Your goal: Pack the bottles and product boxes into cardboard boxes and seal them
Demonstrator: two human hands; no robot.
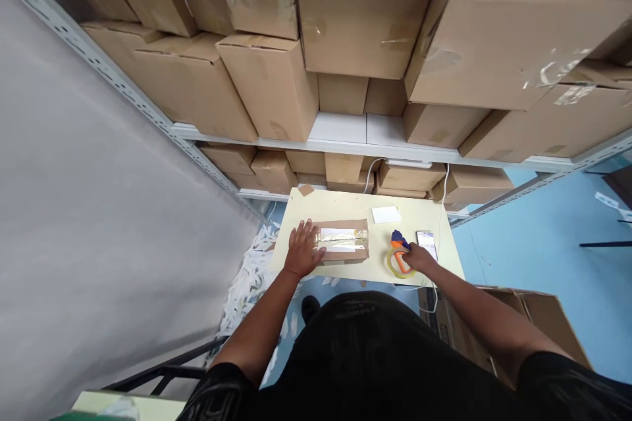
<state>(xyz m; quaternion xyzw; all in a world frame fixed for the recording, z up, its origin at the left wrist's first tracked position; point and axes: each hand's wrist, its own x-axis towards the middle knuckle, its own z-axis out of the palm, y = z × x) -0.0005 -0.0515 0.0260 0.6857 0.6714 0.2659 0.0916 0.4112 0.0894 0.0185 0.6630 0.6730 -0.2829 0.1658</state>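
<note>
A small cardboard box [345, 243], sealed with clear tape and bearing a white label, lies on the pale yellow table [345, 207]. My left hand [302, 248] rests flat on the box's left end, fingers spread. My right hand [419, 258] is closed on the handle of an orange and blue tape dispenser [399, 254], which sits on the table to the right of the box with its roll of clear tape.
A phone [426, 242] lies beside the dispenser and a white slip [386, 214] behind the box. Shelves of cardboard boxes [360, 26] stand behind the table. White paper scraps [247, 283] litter the floor on the left. An open carton [533, 316] stands at right.
</note>
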